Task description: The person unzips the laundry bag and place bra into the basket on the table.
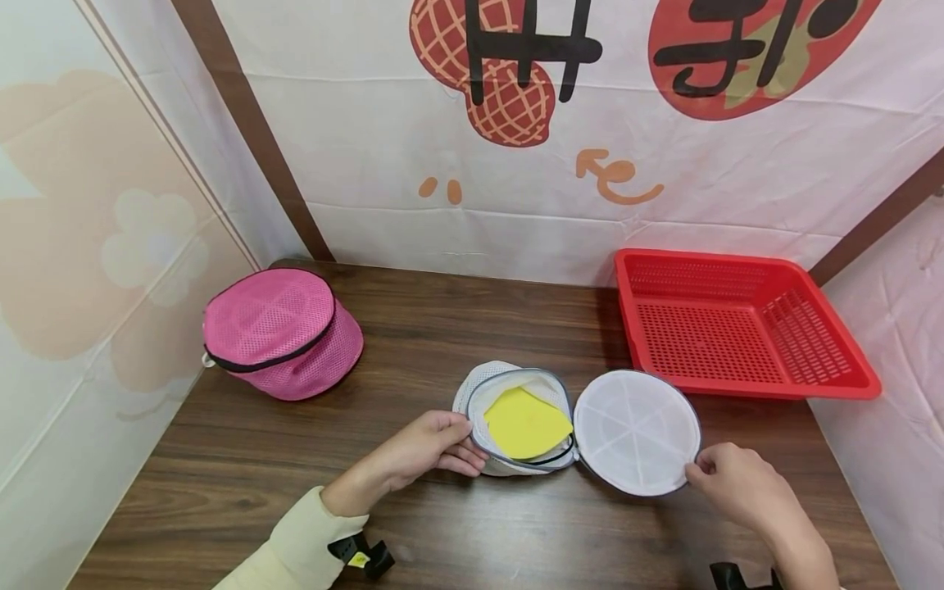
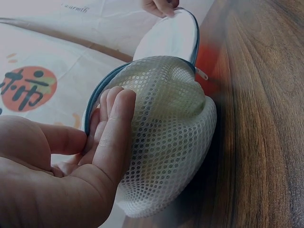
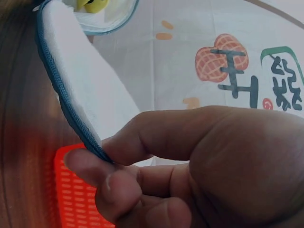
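The white round mesh bag with a grey-blue zippered rim [image 2: 164,137] is located on the dark brown wood-grain table [image 1: 516,528], near the front centre. Its opening faces upward and toward the wearer. A smooth bright yellow piece [image 1: 527,422] sits inside the opening; a thin black curved edge shows just below it. The circular white fabric lid [image 1: 637,433], with seams radiating from its centre, joins the bag at the right of the opening and extends to the right. A small pale zip pull [image 2: 202,73] hangs at this joint.

The left hand [image 1: 431,447] grips the left side of the rim. Its thumb and fingers are nearly closed across the edge, with the fingers extended along the mesh wall.

The right hand [image 1: 748,483] pinches the outer edge of the lid between thumb and index finger; the remaining fingers are curled.

A pink mesh bag with black trim [image 1: 283,336] stands at the rear left of the table, its top covered and tilted. A rectangular red perforated plastic basket [image 1: 708,340] is positioned at the rear right, just behind the lid. A white printed fabric backdrop [image 1: 354,147] borders the rear.
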Action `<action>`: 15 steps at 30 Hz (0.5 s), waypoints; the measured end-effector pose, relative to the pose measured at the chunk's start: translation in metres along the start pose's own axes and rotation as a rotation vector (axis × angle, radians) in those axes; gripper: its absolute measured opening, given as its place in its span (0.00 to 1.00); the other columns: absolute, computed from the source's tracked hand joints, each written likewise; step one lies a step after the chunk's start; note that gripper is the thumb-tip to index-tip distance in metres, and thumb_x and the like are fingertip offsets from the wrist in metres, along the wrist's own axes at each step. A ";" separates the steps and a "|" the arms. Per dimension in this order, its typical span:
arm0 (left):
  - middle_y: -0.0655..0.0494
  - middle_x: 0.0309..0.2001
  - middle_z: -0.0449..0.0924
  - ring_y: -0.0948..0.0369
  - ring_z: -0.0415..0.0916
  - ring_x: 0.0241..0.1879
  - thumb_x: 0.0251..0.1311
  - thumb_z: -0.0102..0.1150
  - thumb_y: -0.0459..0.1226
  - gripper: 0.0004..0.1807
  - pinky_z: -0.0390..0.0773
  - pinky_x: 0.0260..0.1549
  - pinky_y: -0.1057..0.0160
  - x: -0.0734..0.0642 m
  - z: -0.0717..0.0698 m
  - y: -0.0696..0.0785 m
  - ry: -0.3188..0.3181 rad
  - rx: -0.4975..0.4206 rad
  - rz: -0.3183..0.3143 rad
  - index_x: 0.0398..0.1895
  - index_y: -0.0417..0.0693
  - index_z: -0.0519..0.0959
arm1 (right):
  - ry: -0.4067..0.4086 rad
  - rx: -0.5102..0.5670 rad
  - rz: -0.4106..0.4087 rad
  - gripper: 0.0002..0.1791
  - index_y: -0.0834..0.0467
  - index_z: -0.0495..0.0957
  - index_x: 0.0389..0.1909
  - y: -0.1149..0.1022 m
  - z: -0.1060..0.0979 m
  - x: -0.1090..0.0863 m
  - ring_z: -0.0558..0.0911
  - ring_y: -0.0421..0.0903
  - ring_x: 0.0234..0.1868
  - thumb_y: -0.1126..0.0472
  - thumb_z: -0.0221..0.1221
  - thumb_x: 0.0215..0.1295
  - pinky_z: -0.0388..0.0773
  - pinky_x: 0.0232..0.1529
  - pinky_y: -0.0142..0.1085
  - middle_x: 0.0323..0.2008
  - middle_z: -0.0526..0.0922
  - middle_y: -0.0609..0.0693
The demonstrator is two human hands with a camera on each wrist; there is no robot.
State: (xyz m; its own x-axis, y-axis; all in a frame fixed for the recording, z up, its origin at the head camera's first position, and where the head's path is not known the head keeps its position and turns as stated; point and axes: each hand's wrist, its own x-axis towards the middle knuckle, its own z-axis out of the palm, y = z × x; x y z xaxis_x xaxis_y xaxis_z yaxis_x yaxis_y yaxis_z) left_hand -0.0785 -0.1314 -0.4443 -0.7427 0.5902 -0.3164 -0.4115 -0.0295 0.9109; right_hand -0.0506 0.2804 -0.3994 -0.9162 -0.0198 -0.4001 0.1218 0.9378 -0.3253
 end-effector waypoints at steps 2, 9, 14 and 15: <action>0.44 0.37 0.84 0.59 0.84 0.36 0.79 0.37 0.30 0.16 0.87 0.45 0.57 0.000 0.000 0.000 0.000 0.003 -0.004 0.48 0.22 0.73 | -0.006 0.008 0.006 0.18 0.53 0.69 0.16 0.003 0.002 0.000 0.64 0.43 0.20 0.56 0.58 0.67 0.59 0.20 0.35 0.15 0.63 0.45; 0.44 0.37 0.84 0.59 0.84 0.36 0.79 0.37 0.30 0.16 0.87 0.45 0.56 -0.001 0.000 0.001 0.004 0.005 -0.008 0.48 0.22 0.73 | -0.055 0.034 0.033 0.15 0.55 0.76 0.21 0.009 0.007 0.003 0.65 0.43 0.21 0.57 0.58 0.68 0.60 0.21 0.34 0.16 0.64 0.45; 0.44 0.37 0.84 0.59 0.84 0.36 0.79 0.37 0.30 0.16 0.87 0.45 0.56 -0.001 0.000 0.001 0.011 0.005 -0.013 0.48 0.22 0.73 | -0.077 0.047 0.030 0.15 0.56 0.77 0.22 0.012 0.011 0.005 0.64 0.43 0.21 0.57 0.59 0.69 0.60 0.22 0.34 0.16 0.64 0.44; 0.44 0.37 0.84 0.59 0.84 0.36 0.79 0.37 0.30 0.16 0.87 0.45 0.56 -0.002 0.000 0.001 0.012 0.006 -0.014 0.48 0.22 0.73 | -0.081 0.049 0.029 0.15 0.55 0.76 0.21 0.013 0.012 0.005 0.64 0.42 0.21 0.57 0.59 0.69 0.60 0.21 0.34 0.16 0.64 0.44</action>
State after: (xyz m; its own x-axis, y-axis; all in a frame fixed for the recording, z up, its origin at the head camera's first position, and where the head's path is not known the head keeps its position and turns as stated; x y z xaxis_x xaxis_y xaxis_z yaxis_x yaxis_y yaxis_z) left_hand -0.0779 -0.1325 -0.4429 -0.7433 0.5804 -0.3326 -0.4189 -0.0163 0.9079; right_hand -0.0492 0.2884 -0.4156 -0.8786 -0.0227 -0.4770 0.1680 0.9203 -0.3534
